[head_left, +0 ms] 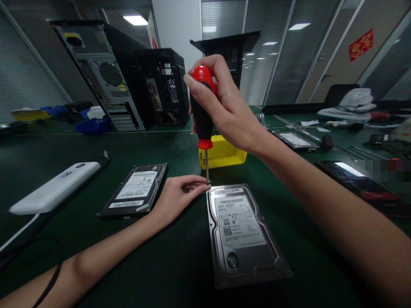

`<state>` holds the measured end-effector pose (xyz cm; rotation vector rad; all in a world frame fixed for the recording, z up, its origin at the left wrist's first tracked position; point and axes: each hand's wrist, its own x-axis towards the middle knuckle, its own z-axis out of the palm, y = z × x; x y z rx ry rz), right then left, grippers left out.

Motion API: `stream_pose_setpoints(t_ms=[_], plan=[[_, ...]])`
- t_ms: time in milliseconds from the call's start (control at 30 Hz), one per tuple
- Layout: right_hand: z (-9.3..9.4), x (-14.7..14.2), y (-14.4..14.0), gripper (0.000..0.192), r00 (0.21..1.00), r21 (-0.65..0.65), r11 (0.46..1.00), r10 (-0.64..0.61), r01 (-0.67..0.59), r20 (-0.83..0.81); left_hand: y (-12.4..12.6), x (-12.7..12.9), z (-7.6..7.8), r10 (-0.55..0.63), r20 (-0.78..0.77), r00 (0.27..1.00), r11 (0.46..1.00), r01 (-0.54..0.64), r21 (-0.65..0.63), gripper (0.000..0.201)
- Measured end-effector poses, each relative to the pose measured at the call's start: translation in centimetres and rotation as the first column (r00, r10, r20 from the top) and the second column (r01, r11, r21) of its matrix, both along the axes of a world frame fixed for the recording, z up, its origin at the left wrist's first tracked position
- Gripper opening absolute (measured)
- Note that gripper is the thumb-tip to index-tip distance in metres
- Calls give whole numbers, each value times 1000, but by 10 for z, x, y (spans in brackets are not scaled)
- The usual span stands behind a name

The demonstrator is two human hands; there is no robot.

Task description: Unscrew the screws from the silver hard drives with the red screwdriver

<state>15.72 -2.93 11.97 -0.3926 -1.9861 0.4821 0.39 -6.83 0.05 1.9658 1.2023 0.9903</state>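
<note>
Green bench point(180, 261), two hard drives point(240, 233) point(136, 190), yellow bin point(224, 155)
</note>
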Motion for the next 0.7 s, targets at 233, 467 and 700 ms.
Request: stream_pose_setpoints(t_ms=[233,467,700], plan=[[-2,-2,0,19,997,56,996,-72,72,8,0,-10,2,-60,-15,998,994,59,-94,21],[-4,-1,1,20,999,-2,999,-36,36,8,-1,-7,1,-46,-30,998,996,44,-79,22],[-7,-1,4,21,1000,-16,999,-29,29,-5,0,-5,-2,-32,-76,997,999,30,-37,24]])
